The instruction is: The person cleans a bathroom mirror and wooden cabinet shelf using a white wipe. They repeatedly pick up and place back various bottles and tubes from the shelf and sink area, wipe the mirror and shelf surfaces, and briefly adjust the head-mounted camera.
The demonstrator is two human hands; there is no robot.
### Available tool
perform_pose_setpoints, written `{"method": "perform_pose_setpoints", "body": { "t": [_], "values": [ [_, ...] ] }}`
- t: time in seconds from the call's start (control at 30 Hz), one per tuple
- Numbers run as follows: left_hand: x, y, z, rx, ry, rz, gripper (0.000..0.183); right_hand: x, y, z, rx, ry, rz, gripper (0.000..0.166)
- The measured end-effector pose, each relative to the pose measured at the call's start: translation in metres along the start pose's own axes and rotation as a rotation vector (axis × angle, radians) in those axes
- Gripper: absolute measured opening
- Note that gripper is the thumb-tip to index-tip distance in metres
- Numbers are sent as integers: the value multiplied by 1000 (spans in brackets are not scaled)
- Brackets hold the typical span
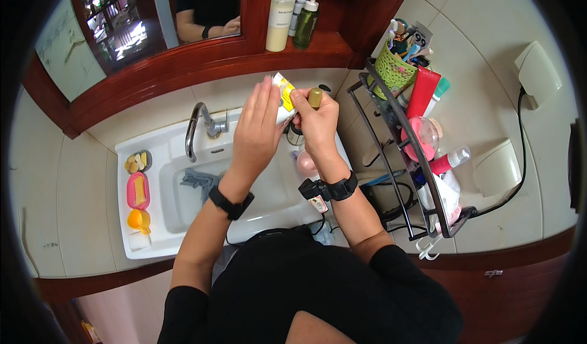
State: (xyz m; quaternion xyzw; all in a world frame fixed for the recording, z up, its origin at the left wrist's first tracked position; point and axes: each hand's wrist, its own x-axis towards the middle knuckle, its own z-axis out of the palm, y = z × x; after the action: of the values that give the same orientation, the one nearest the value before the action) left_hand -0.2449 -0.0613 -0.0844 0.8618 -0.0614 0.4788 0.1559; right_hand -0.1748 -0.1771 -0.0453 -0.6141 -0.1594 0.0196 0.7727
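My right hand [321,119] grips a white tube with a yellow printed panel [286,95], thumb pressed on its face. A gold cylindrical cap [315,97] sticks up between that hand's thumb and forefinger. Held flat with its fingers together, my left hand [257,126] lies along the tube's left side. Its palm and thumb are mostly hidden, so I cannot tell whether it grips the tube. Both hands are above the back of a white washbasin [270,192]. Below my right hand stand a dark-lidded jar [296,135] and a pink rounded container [307,164].
A chrome faucet [197,128] rises behind the basin, where a grey cloth [199,181] lies. Along the left rim sit a pink soap dish [137,191] and an orange cup [138,220]. Pump bottles [279,23] occupy the cabinet shelf. A black wire rack [403,133] with toiletries juts out at right.
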Motion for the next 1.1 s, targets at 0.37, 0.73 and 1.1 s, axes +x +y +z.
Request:
{"method": "perform_pose_setpoints", "body": {
  "t": [0.37,0.73,1.1],
  "values": [
    [-8,-5,-17,-1049,-388,-872,58,0,-4,-9,-29,-106,-18,11],
    [-27,-19,-50,-1279,-436,-1053,44,-5,-3,-5,-33,-221,28,14],
    [-22,-11,-55,-637,-162,-664,49,-10,-4,-14,-56,-250,111,20]
  ]
}}
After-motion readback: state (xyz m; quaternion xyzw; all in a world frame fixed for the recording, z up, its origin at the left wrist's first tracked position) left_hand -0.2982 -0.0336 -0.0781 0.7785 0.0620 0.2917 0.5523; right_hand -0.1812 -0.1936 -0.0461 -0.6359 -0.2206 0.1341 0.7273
